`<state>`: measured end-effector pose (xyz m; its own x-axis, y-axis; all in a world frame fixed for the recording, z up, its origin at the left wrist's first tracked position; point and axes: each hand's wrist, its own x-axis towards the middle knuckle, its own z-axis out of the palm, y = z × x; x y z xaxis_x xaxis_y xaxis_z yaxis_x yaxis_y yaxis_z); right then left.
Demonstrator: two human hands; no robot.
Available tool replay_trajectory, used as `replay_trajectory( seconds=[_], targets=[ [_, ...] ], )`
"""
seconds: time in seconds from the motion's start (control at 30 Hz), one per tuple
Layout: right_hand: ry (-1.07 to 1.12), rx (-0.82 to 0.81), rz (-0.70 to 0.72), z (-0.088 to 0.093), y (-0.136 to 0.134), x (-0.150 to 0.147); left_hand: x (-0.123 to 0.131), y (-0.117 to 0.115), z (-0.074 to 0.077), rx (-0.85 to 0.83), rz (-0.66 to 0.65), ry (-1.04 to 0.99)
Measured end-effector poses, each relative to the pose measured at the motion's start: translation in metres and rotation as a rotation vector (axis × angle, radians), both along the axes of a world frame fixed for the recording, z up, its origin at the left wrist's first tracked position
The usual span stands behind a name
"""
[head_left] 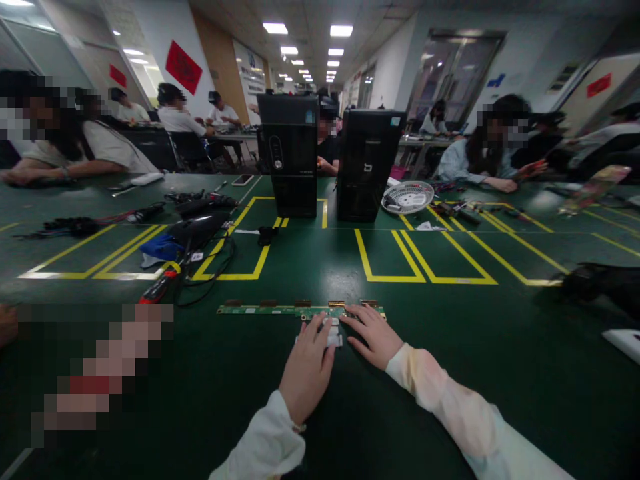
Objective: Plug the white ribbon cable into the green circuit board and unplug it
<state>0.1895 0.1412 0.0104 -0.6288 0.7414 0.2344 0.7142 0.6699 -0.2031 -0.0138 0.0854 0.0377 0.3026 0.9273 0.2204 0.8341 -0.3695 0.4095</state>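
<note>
A long, narrow green circuit board [265, 309] lies crosswise on the green table in front of me. From its middle a white flat ribbon cable [334, 341] comes toward me. My left hand [307, 363] rests at the board's near edge, fingers stretched out, with the fingertips beside or on the cable and its connector. Over the board's right part lies my right hand [374, 337], its fingers spread and the fingertips touching the board. Both palms face down. What is under the fingertips is partly hidden.
Two black computer towers [295, 157] [370, 167] stand ahead. A white basket [407, 197] is at right. Cables and a blue item [163, 248] lie at left, near a red-and-black tool [159, 287] by another person's blurred arm. Yellow tape marks the table. Several people sit around.
</note>
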Motion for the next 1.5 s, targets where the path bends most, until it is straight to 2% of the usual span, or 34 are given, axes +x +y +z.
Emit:
replay_trajectory(
  seconds=[0.1, 0.2, 0.4, 0.53, 0.7, 0.97, 1.3, 1.5],
  targets=[
    [-0.004, -0.006, -0.002, 0.001, 0.000, 0.000, -0.022, -0.003, 0.008, -0.050, 0.098, 0.012],
    [-0.013, -0.016, -0.004, 0.003, -0.001, 0.000, -0.054, -0.012, 0.007, -0.023, 0.137, 0.103],
    [-0.026, -0.016, -0.003, 0.004, -0.001, 0.001, -0.116, -0.033, -0.021, 0.067, 0.213, 0.273],
    [-0.016, 0.032, 0.024, 0.006, -0.003, -0.002, -0.139, -0.040, -0.039, 0.088, 0.264, 0.292],
    [-0.013, 0.039, 0.082, 0.007, -0.007, -0.008, -0.141, -0.037, -0.049, 0.108, 0.270, 0.326],
    [-0.099, -0.050, 0.129, 0.012, -0.006, -0.012, -0.130, -0.026, -0.041, 0.110, 0.281, 0.353],
    [-0.116, -0.168, 0.128, 0.016, -0.005, -0.013, -0.130, -0.026, -0.038, 0.077, 0.286, 0.339],
    [-0.127, -0.219, 0.116, 0.022, -0.016, 0.004, -0.129, -0.026, -0.038, 0.094, 0.282, 0.322]
  ],
)
